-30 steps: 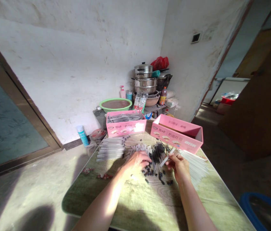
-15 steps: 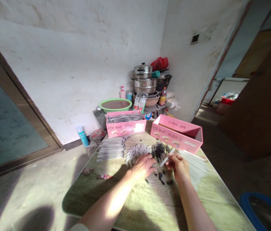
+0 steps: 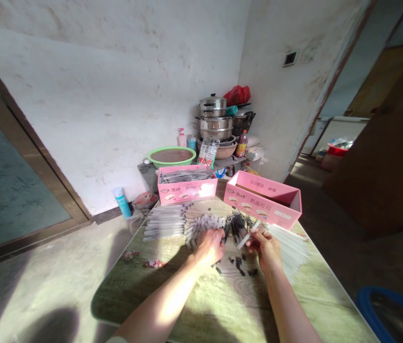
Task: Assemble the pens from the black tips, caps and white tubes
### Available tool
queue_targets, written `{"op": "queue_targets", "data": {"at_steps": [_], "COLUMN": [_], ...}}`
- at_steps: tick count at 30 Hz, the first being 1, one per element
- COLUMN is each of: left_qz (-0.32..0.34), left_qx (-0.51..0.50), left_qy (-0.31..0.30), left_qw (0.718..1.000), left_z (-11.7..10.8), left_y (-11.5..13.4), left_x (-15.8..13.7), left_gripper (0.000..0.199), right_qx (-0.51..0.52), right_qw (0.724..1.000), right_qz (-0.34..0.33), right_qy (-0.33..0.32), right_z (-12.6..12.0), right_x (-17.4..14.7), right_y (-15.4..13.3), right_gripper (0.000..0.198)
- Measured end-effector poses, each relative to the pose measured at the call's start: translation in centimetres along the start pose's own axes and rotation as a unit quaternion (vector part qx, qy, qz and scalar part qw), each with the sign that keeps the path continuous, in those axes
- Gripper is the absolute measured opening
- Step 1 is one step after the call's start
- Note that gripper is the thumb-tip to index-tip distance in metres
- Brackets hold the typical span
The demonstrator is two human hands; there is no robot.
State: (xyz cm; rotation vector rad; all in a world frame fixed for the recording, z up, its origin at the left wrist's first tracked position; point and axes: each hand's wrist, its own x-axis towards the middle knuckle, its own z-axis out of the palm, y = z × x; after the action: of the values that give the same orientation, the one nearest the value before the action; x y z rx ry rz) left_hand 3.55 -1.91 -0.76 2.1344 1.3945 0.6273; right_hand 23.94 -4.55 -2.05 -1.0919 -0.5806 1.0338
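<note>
In my right hand (image 3: 266,245) is a white pen barrel (image 3: 246,239), slanting down to the left between thumb and fingers. My left hand (image 3: 211,245) is curled, fingertips together, at the edge of a pile of short white pieces (image 3: 201,225) that look like pen caps; what it pinches is hidden. Dark thin pen parts (image 3: 239,226) lie between the hands. Several small black plugs (image 3: 240,265) are scattered below them. A fan of pale, long tubes (image 3: 292,250) lies right of my right hand. Capped pens (image 3: 165,224) lie in rows at the left.
Two pink boxes stand at the table's back: the left box (image 3: 187,193) holds many pens, the right box (image 3: 263,202) shows its inner wall. Behind are a green basin (image 3: 171,156) and steel pots (image 3: 215,126). A spray can (image 3: 121,202) stands left; a blue tub (image 3: 394,314) sits right.
My left hand's fingers have drawn in from spread to curled, shifting slightly left towards the white pieces. My right hand stays in place with the pen barrel.
</note>
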Motion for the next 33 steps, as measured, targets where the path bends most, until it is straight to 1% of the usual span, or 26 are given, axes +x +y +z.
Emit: {"op": "queue_targets", "data": {"at_steps": [2, 6, 11, 14, 20, 23, 26, 29, 31, 33], "left_qz": [0.014, 0.01, 0.028, 0.017, 0.003, 0.007, 0.009, -0.004, -0.023, -0.023], "left_qx": [0.009, 0.023, 0.028, 0.004, -0.041, -0.072, -0.114, -0.172, -0.22, -0.262], "left_qy": [-0.002, 0.002, -0.004, 0.007, 0.029, 0.048, 0.06, 0.036, -0.002, -0.041], "left_qw": [1.0, 1.0, 0.999, 1.0, 0.999, 0.996, 0.992, 0.984, 0.975, 0.964], "left_z": [-0.3, -0.3, 0.3, 0.1, -0.6, -1.0, -1.7, -2.3, -2.3, -2.1], "left_y": [-0.2, -0.5, -0.2, 0.1, 0.4, 0.2, -0.7, -2.4, -3.6, -4.6], "left_x": [0.2, 0.5, 0.5, 0.3, 0.0, 0.2, 0.6, 1.0, 1.3, 1.4], "left_gripper": [0.034, 0.021, 0.027, 0.03, 0.031, 0.031, 0.029, 0.028, 0.029, 0.031], "right_qx": [0.001, -0.002, 0.001, 0.003, 0.006, 0.011, 0.027, 0.051, 0.067, 0.084], "right_qw": [1.0, 1.0, 1.0, 1.0, 1.0, 1.0, 0.999, 0.996, 0.993, 0.988], "right_qz": [-0.001, -0.002, -0.009, -0.014, -0.015, -0.02, -0.04, -0.068, -0.086, -0.104], "right_qy": [0.002, 0.0, -0.003, -0.003, -0.008, -0.006, 0.018, 0.04, 0.054, 0.073], "right_z": [0.0, 0.0, 0.0, -0.1, 0.0, 0.0, 0.1, 0.0, -0.2, -0.4], "right_x": [0.0, 0.1, 0.2, 0.3, 0.2, 0.1, 0.2, 0.3, 0.4, 0.5], "right_y": [0.1, 0.1, 0.3, 0.4, 0.3, 0.3, 0.3, 0.1, -0.1, -0.4], "right_gripper": [0.039, 0.039, 0.04, 0.04, 0.038, 0.038, 0.04, 0.04, 0.038, 0.036]}}
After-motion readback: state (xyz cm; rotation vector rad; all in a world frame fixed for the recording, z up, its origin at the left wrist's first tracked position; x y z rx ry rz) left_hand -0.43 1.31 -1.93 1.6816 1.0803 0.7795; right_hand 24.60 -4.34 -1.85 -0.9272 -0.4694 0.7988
